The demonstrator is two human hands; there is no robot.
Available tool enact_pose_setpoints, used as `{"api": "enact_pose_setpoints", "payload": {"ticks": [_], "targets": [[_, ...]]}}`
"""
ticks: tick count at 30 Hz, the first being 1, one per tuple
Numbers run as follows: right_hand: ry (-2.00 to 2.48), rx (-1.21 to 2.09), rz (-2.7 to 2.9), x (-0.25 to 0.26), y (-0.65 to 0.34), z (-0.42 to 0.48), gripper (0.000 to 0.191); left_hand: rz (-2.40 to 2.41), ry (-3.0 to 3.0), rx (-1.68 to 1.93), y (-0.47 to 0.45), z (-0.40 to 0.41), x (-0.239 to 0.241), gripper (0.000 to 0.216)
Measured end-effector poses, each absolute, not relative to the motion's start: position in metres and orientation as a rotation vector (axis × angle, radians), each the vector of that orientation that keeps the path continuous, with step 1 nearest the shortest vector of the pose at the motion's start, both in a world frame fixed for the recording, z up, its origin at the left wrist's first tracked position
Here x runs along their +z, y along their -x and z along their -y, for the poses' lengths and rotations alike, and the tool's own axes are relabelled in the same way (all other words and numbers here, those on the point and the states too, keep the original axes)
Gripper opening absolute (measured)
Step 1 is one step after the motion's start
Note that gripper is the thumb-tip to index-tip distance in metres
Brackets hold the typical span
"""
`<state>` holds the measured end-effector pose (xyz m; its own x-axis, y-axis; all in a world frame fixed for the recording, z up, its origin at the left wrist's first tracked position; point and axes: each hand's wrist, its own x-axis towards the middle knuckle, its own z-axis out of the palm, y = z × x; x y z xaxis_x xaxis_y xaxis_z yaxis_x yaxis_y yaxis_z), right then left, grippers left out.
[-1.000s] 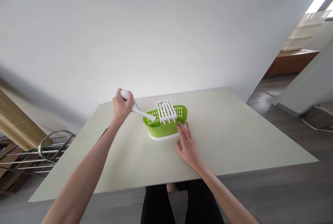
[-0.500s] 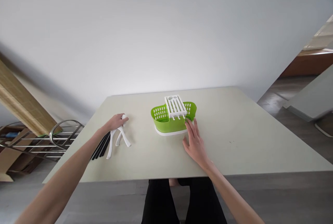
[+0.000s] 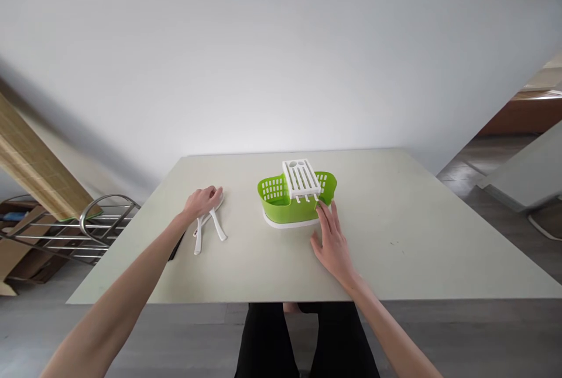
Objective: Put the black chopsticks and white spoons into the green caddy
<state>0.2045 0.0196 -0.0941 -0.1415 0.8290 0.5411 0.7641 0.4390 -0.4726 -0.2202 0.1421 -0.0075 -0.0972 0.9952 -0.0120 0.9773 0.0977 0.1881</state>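
My left hand [image 3: 202,201] is closed over the bowl end of white spoons [image 3: 218,226], low at the table's left side. Their handles fan out toward me from under the fingers. Beside my left forearm the end of black chopsticks [image 3: 176,247] shows, the rest hidden by the arm. A green basket [image 3: 281,212] on a white base stands mid-table, with a white slotted rack [image 3: 301,179] across its top. My right hand [image 3: 334,246] has its fingers stretched out, the tips at the basket's front right wall.
The pale table [image 3: 417,237] meets a white wall at the back. To the left on the floor are a metal rack [image 3: 105,226], a cardboard box [image 3: 17,249] and a leaning bamboo-coloured roll [image 3: 39,161]. My legs are below the front edge.
My left hand has shifted slightly right and away from me, with the white spoons turning under it. Most of the black chopsticks are now behind the forearm. My right hand stays at the basket.
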Motion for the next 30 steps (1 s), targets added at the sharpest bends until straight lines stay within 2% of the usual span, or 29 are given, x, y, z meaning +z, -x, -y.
{"api": "enact_pose_setpoints", "payload": {"ticks": [5, 12, 16, 19, 24, 30], "targets": [[1.338, 0.121, 1.909, -0.092, -0.205, -0.019, 0.086, -2.256, -2.128, 0.307, 0.225, -0.129, 0.006, 0.053], [1.337, 0.102, 1.908, -0.091, -0.202, -0.018, 0.086, -2.024, -2.318, 0.829, 0.221, -0.057, 0.022, 0.04], [1.36, 0.048, 1.921, -0.094, -0.201, -0.018, 0.086, -1.716, -2.446, 0.84, 0.186, 0.013, -0.003, 0.024], [1.403, -0.026, 1.963, -0.095, -0.204, -0.017, 0.086, -1.577, -2.433, 0.799, 0.167, 0.05, -0.021, 0.02], [1.428, -0.158, 2.069, -0.091, -0.207, -0.024, 0.081, -1.492, -2.293, 0.774, 0.164, 0.068, -0.031, 0.022], [1.381, -0.185, 2.215, -0.076, -0.172, -0.062, 0.079, -1.575, -2.026, 0.774, 0.168, 0.072, -0.036, 0.035]]}}
